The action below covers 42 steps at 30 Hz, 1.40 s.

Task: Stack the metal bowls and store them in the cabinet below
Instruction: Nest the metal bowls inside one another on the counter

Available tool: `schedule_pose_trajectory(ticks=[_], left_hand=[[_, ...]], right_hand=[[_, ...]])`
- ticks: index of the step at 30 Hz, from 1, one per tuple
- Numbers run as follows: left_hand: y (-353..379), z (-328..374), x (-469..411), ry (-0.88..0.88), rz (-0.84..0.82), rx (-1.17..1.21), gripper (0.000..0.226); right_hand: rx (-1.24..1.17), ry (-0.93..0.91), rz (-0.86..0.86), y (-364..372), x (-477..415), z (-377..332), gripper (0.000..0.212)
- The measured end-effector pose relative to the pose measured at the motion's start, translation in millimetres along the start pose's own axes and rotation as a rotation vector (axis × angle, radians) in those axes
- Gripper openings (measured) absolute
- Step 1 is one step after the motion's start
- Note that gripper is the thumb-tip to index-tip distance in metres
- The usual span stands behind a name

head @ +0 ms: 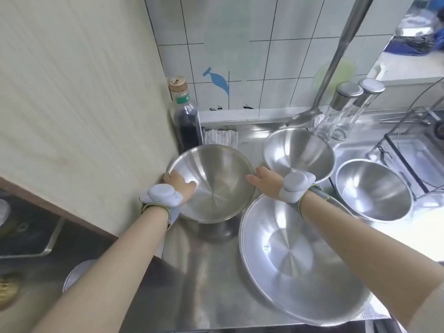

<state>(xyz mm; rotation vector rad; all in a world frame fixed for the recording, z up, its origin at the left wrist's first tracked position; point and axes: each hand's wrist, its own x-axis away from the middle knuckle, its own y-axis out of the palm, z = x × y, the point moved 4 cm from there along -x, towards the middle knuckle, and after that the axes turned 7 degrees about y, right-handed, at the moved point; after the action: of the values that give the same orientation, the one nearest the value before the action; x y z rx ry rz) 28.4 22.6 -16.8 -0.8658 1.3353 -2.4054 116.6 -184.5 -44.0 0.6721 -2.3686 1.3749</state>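
Note:
Several metal bowls stand on the steel counter (204, 272). A mid-sized bowl (216, 186) is lifted slightly above the counter, tilted toward me. My left hand (177, 183) grips its left rim, thumb inside. My right hand (265, 182) holds its right rim with fingers pressed against the edge. The largest, shallow bowl (295, 258) lies at the front right under my right forearm. A smaller bowl (299, 152) sits behind my right wrist. Another bowl (373, 191) rests at the right by the sink.
A dark sauce bottle (186, 116) stands in the back left corner beside a wooden panel (79, 104). A folded cloth (221, 138), a hanging ladle (312, 116) and two glass jars (343, 111) are at the back. A wire rack (408, 152) sits at the right.

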Motion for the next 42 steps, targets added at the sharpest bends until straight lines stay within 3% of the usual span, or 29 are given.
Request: schedule_pose_trajectory(ticks=[6, 9, 15, 23, 25, 28, 32, 36, 39, 42], left_hand=[[0.5, -4.2, -10.9, -0.087, 0.032, 0.042, 0.045], [-1.3, -4.2, -9.4, -0.085, 0.098, 0.068, 0.042], [-4.8, -0.3, -10.2, -0.08, 0.209, 0.252, 0.052], [-21.4, 9.3, -11.3, -0.035, 0.333, 0.548, 0.058], [-28.4, 13.5, -11.4, -0.012, 0.347, 0.565, 0.053], [-38.4, 23.3, -8.6, 0.072, 0.343, 0.624, 0.021], [-44.9, 39.3, -1.0, 0.12, 0.313, 0.588, 0.038], [-45.4, 64.8, 15.1, 0.197, 0.272, 0.579, 0.014], [-40.2, 75.9, 19.7, 0.225, 0.269, 0.559, 0.046], [-31.0, 87.4, 29.5, 0.233, 0.263, 0.541, 0.05]], right_hand=[[-0.068, 0.066, -0.001, -1.9, -5.6, 3.0, 0.036], [-0.062, 0.041, 0.003, -4.0, -8.3, 3.4, 0.02], [-0.036, 0.004, 0.101, -11.5, -9.4, 3.0, 0.01], [-0.253, -0.094, 0.214, -34.4, 0.8, -0.2, 0.029], [-0.276, -0.132, 0.261, -41.9, 7.1, -1.6, 0.029], [-0.307, -0.159, 0.312, -54.1, 19.5, -0.1, 0.026], [-0.321, -0.145, 0.345, -67.7, 32.1, 9.1, 0.027], [-0.345, -0.102, 0.41, -83.5, 53.4, 28.3, 0.028], [-0.408, -0.089, 0.428, -88.1, 66.4, 39.9, 0.026], [-0.418, -0.032, 0.477, -91.8, 81.4, 58.4, 0.031]])
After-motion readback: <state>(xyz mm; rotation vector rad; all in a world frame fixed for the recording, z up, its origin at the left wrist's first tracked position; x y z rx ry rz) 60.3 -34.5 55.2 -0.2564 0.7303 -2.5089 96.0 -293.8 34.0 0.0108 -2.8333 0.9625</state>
